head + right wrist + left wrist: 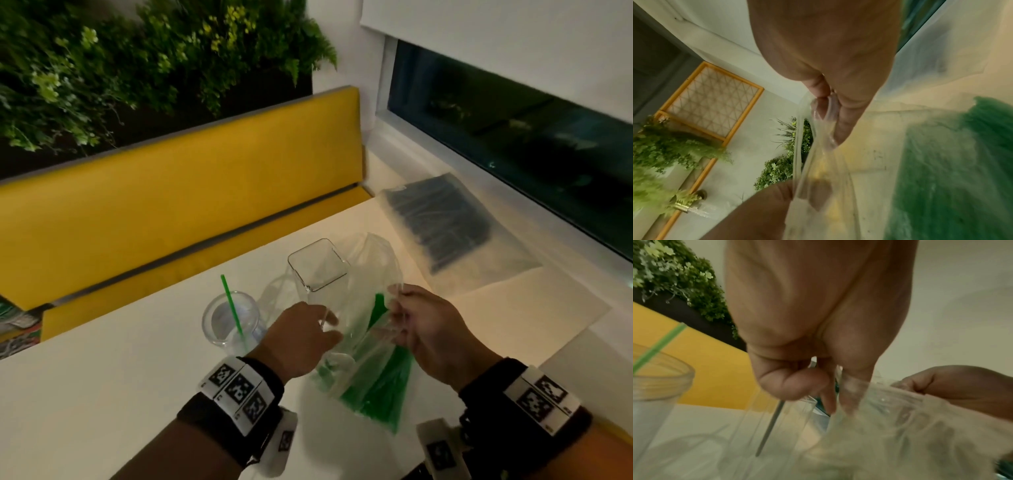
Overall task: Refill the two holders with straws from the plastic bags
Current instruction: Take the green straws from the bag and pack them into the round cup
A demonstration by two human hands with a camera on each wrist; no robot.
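A clear plastic bag [366, 349] of green straws [380, 387] stands on the white table [120, 394] in front of me. My left hand [308, 335] pinches the bag's left edge and my right hand [411, 325] pinches its right edge, with the mouth held between them. The bag [838, 178] and green straws [962, 162] fill the right wrist view. A round clear holder [230, 317] at the left holds one green straw [232, 305]. A square clear holder [318, 265] stands empty behind the bag. A second bag of black straws [442, 219] lies at the far right.
A yellow bench [171, 192] runs along the table's far side below a wall of green plants [120, 61]. A dark window [531, 144] and its sill border the table on the right. The left near part of the table is bare.
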